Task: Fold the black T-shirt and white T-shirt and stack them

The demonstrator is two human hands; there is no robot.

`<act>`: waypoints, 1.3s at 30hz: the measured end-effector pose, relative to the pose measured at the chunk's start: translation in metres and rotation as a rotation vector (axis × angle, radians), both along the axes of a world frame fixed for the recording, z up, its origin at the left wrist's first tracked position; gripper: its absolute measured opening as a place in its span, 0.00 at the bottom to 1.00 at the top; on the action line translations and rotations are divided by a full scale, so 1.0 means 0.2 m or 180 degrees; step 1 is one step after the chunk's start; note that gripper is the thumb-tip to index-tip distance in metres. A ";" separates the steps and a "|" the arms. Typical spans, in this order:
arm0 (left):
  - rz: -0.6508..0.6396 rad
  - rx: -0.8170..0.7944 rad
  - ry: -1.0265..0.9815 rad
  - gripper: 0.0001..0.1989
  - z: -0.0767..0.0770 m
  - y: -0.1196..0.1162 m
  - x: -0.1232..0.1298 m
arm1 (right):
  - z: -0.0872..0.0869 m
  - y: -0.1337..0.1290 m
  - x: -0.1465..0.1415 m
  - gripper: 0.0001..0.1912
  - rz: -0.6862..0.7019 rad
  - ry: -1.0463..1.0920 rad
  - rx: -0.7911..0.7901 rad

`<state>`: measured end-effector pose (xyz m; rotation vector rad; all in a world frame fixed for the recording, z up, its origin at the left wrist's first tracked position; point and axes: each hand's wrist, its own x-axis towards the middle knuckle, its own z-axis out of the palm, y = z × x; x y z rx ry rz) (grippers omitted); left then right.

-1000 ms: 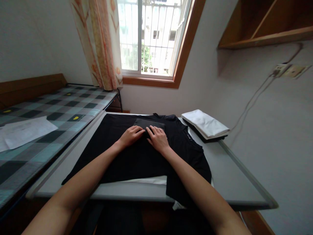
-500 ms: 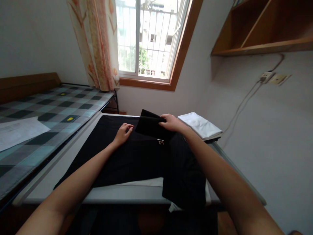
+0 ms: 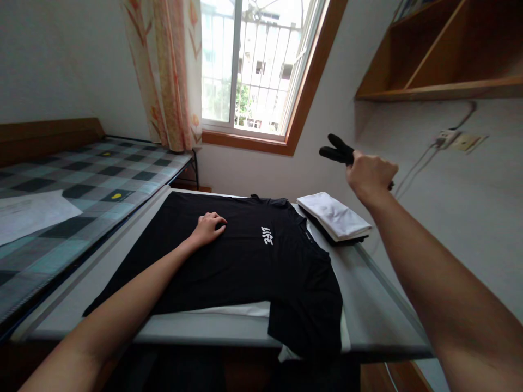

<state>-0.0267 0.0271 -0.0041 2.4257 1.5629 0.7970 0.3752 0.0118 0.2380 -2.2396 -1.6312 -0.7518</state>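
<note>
At three o'clock, the right hand (image 3: pixel 372 173) hides part of a black object (image 3: pixel 337 154). At nine, the left edge crops a paper (image 3: pixel 35 215), its print illegible; at two, a shelf (image 3: pixel 441 90) runs out of view.

Black cloth (image 3: pixel 338 154) (apparently) in right hand (image 3: pixel 371 173)

**Folded black piece (image 3: pixel 337 150) lifted off the shirt (image 3: pixel 229 267)**

On my feed, the right hand (image 3: pixel 372 173) now holds it up in the air, well apart from the left hand (image 3: pixel 209 228); the white lettering (image 3: pixel 267 236), covered a second ago, shows.
</note>
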 end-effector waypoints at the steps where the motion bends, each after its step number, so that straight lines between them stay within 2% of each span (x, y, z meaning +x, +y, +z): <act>1: 0.0003 -0.0006 0.0012 0.11 0.00 0.00 0.00 | -0.07 0.02 0.02 0.22 -0.0045 -0.0047 -0.0074; 3: -0.0007 -0.0004 0.0024 0.12 0.01 -0.01 0.01 | -0.26 0.05 0.05 0.23 -0.0201 0.0024 -0.0727; 5: -0.0016 0.0008 0.0034 0.12 0.01 -0.01 0.01 | -0.46 0.08 0.05 0.20 -0.0264 0.0235 -0.1243; 7: -0.0015 0.0010 0.0070 0.12 0.02 -0.02 0.02 | -0.60 0.09 0.05 0.26 -0.0316 0.0338 -0.1610; 9: -0.0014 -0.0003 0.0140 0.12 0.02 -0.02 0.02 | -0.68 0.10 0.04 0.32 -0.0423 0.0336 -0.1913; 12: -0.0024 -0.0007 0.0230 0.12 0.03 -0.03 0.02 | -0.68 0.10 0.02 0.26 -0.0487 0.0205 -0.1890; 14: -0.0019 0.0028 0.0280 0.12 0.02 -0.03 0.02 | -0.67 0.08 -0.01 0.23 -0.0271 -0.0021 -0.1647; 16: -0.0024 0.0084 0.0340 0.12 0.02 -0.03 0.02 | -0.71 0.05 -0.07 0.23 0.0268 -0.0203 -0.1597; 19: -0.0036 0.0143 0.0401 0.13 0.02 -0.04 0.02 | -0.87 -0.03 -0.19 0.31 0.1306 -0.0076 -0.2122; 20: -0.0024 0.0138 0.0428 0.13 0.02 -0.04 0.03 | -0.94 -0.06 -0.24 0.34 0.1533 0.0045 -0.2305; 21: 0.0005 0.0113 0.0471 0.13 0.03 -0.05 0.03 | -1.00 -0.09 -0.28 0.36 0.1612 0.0176 -0.2397; 24: 0.0123 -0.0021 0.0772 0.17 0.06 -0.11 0.08 | -1.14 -0.16 -0.35 0.39 0.1479 0.0468 -0.2175; 26: 0.0177 -0.0155 0.1099 0.21 0.08 -0.17 0.11 | -1.18 -0.18 -0.36 0.38 0.1430 0.0541 -0.1976; 29: 0.0241 -0.0515 0.1492 0.26 0.10 -0.26 0.12 | -1.18 -0.21 -0.35 0.35 0.1425 0.0567 -0.1705; 32: 0.0485 -0.0891 0.1505 0.33 0.08 -0.33 0.03 | -1.17 -0.24 -0.35 0.33 0.1451 0.0547 -0.1585; 34: 0.0719 -0.0959 0.1450 0.37 0.06 -0.36 -0.06 | -1.17 -0.25 -0.35 0.33 0.1449 0.0534 -0.1587; 39: 0.0772 -0.0857 0.1458 0.36 0.02 -0.37 -0.19 | -1.18 -0.25 -0.36 0.34 0.1421 0.0539 -0.1637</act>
